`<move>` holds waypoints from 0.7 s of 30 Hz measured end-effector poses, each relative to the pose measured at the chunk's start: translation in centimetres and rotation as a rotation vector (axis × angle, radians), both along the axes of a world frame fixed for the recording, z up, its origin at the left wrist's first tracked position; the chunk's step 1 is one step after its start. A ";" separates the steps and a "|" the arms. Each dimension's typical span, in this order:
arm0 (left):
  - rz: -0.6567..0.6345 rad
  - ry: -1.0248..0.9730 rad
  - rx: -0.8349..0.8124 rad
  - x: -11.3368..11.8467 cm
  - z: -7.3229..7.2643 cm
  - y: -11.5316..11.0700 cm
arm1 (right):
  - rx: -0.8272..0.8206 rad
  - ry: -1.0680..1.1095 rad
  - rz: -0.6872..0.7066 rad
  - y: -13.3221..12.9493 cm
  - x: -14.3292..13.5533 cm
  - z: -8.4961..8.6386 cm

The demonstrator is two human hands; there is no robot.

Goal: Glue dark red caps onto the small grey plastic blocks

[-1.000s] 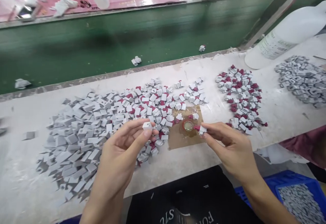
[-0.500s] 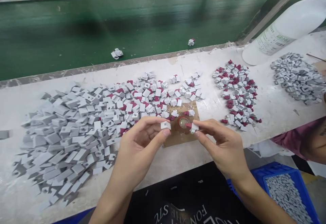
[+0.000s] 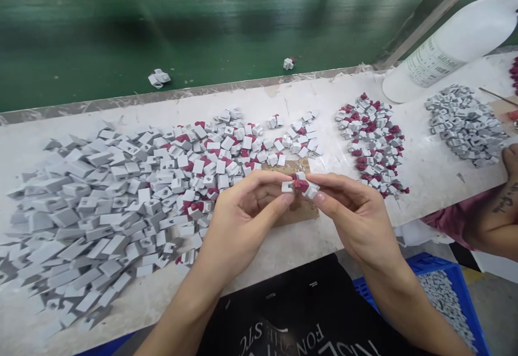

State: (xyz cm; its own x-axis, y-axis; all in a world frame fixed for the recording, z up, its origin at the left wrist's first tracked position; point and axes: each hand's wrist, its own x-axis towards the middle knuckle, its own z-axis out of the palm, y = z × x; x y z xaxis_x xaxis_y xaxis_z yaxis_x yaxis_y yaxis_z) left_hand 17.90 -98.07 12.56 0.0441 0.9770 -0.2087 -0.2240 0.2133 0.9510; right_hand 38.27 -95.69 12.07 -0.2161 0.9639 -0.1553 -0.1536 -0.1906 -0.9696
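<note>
My left hand pinches a small grey plastic block with a notch in its face. In the fingertips of my right hand is a grey-and-maroon plastic piece, its maroon end pointing left. The two parts meet, or nearly so, over a brown cardboard piece; whether they are joined I cannot tell. Left of my hands spreads a large heap of grey blocks. Beyond them lie grey-and-maroon pieces, with another pile of such pieces to the right.
A white bottle leans at the back right, beside a pile of small grey parts. Behind the table runs a green belt carrying a few pieces. Another person's arm is at the right edge. Below stands a blue crate of grey parts.
Both hands have come closer together, bringing the grey block against or near the maroon end of the other piece. Pieces on the green belt have shifted left in view.
</note>
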 end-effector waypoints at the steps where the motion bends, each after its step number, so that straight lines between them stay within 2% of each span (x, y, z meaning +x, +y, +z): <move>1: -0.002 0.005 -0.002 -0.1 -0.1 0.0 | 0.005 -0.018 0.010 0.1 -0.1 0.2; 6: -0.027 0.043 0.004 -0.3 -0.2 0.1 | 0.088 -0.173 0.079 0.5 0.0 1.1; 11: -0.031 0.101 0.028 -0.9 0.5 0.1 | 0.056 -0.113 0.163 1.2 -0.1 1.5; 14: -0.059 0.206 0.045 -2.4 1.4 0.7 | 0.037 -0.106 0.261 2.6 -0.6 2.1; 16: -0.082 0.357 0.062 -3.9 2.1 1.7 | 0.076 -0.158 0.369 4.9 -1.1 2.6; 18: -0.054 0.551 0.068 -5.4 2.8 3.5 | 0.172 -0.289 0.432 8.6 -2.3 2.7; 19: -0.013 0.643 0.071 -6.1 3.1 4.7 | 0.245 -0.384 0.421 11.0 -3.2 2.4; 21: 0.095 0.794 0.070 -7.3 3.4 7.8 | 0.426 -0.598 0.268 16.5 -5.6 1.4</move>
